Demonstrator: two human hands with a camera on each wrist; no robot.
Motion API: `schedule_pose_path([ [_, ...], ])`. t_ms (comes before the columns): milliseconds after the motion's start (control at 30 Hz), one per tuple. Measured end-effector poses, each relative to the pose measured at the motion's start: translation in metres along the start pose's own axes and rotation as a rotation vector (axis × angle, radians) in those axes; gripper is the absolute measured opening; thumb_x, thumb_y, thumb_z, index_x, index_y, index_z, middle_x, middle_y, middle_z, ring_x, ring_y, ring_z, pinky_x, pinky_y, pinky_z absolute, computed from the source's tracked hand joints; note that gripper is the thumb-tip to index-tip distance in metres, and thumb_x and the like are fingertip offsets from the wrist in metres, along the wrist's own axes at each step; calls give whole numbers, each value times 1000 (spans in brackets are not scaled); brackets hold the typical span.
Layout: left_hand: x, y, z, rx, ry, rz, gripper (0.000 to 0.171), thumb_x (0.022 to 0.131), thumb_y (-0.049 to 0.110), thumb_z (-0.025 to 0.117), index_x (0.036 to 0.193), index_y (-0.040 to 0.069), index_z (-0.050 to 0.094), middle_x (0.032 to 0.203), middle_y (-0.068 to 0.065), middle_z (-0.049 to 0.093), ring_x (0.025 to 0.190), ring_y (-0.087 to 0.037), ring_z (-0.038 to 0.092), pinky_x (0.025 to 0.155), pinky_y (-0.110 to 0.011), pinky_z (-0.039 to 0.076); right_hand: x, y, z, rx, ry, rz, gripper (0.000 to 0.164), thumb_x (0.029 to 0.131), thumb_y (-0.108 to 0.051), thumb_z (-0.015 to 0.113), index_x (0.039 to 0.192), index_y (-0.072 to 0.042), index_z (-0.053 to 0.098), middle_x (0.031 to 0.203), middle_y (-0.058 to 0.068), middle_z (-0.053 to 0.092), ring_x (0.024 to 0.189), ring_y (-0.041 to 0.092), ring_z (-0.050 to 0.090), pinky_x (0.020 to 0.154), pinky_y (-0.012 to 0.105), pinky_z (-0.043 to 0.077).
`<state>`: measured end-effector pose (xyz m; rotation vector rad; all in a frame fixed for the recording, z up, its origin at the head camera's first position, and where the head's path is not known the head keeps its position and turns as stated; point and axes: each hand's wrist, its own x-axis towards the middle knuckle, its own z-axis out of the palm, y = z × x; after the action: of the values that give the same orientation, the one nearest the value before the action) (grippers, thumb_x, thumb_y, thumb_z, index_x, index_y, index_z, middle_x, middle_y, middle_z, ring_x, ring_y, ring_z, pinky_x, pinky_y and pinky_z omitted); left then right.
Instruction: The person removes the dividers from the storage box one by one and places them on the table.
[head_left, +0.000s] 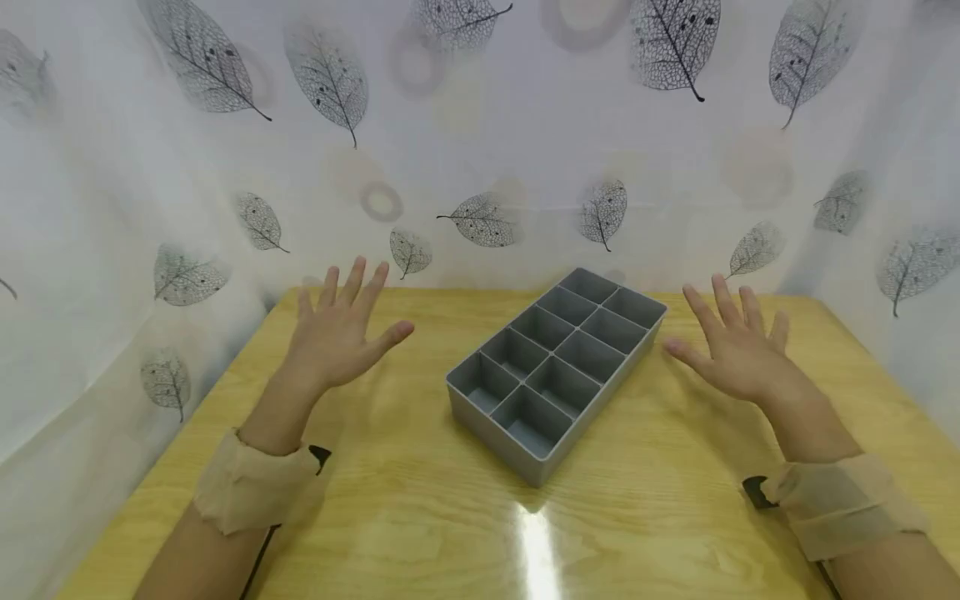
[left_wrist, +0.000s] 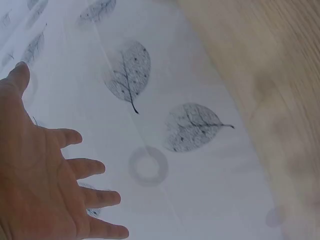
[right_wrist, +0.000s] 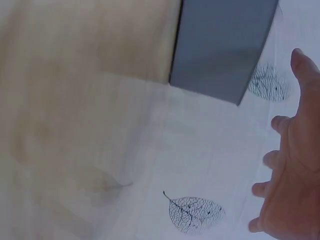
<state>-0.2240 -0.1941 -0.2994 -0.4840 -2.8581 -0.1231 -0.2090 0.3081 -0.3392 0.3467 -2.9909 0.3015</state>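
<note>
A grey box (head_left: 495,439) divided into two rows of square compartments sits at an angle on the wooden table, its compartments bare inside. To its left my left hand (head_left: 333,337) is held with fingers straight and spread, holding nothing. My right hand (head_left: 738,350) is likewise spread, its thumb close to the box's right side. In the left wrist view the left hand (left_wrist: 40,175) shows its palm and splayed fingers. The right wrist view has the box's grey side (right_wrist: 220,50) at the top and the right hand (right_wrist: 295,170) at the right edge.
The yellow wood-grain table (head_left: 405,517) reaches back to a white curtain (head_left: 517,125) printed with dark leaves, which also hangs along both sides. Each wrist wears a beige wrap (head_left: 251,483) with a small black piece and a cable.
</note>
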Motion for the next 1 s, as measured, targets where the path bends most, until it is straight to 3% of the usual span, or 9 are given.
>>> schedule_pose_path([
  [133, -2, 17, 2, 9, 60, 122, 80, 87, 73, 24, 147, 30, -7, 154, -5, -7, 137, -33, -5, 101, -69, 9, -2, -16, 1, -53, 39, -99, 82, 89, -61, 42, 147, -31, -6, 150, 0, -25, 133, 33, -22, 91, 77, -7],
  [267, -5, 41, 8, -24, 166, 298, 77, 90, 66, 32, 149, 22, 10, 154, -10, 8, 136, -35, 14, 102, -61, 24, -5, -29, 3, -33, 14, -200, 81, 89, -55, 49, 148, -30, 0, 153, 0, -18, 136, 35, -10, 94, 76, 6],
  [367, -9, 56, 10, -59, 237, 423, 73, 90, 59, 41, 146, 16, 23, 149, -14, 26, 130, -33, 29, 99, -55, 33, -5, -36, 5, -14, -30, -271, 78, 90, -51, 51, 149, -27, 5, 154, 9, -10, 136, 41, -1, 94, 75, 13],
  [500, -15, 75, 9, -81, 286, 532, 69, 88, 57, 47, 143, 18, 32, 140, -14, 40, 126, -32, 36, 98, -51, 34, -5, -40, 7, 64, -111, -318, 74, 91, -46, 51, 149, -23, 11, 152, 22, 4, 132, 49, 7, 97, 71, 16],
  [600, -20, 88, 10, -50, 263, 578, 71, 87, 62, 44, 145, 23, 28, 140, -12, 39, 127, -33, 34, 99, -53, 33, -5, -38, 7, 94, -116, -340, 70, 91, -44, 52, 147, -19, 20, 149, 25, 13, 131, 50, 12, 99, 69, 17],
  [767, -26, 95, 13, -68, 132, 682, 65, 91, 58, 40, 146, 27, 25, 144, -9, 37, 130, -26, 32, 101, -54, 31, -4, -38, 7, 91, -40, -399, 60, 89, -40, 57, 139, -12, 38, 142, 25, 28, 126, 49, 23, 96, 68, 23],
  [1000, -26, 96, 16, -145, 36, 732, 50, 93, 50, 44, 137, 24, 45, 136, -7, 48, 119, -22, 47, 99, -42, 38, -4, -41, 4, 82, 24, -422, 47, 89, -37, 58, 127, -9, 52, 132, 27, 40, 121, 49, 31, 94, 67, 26],
])
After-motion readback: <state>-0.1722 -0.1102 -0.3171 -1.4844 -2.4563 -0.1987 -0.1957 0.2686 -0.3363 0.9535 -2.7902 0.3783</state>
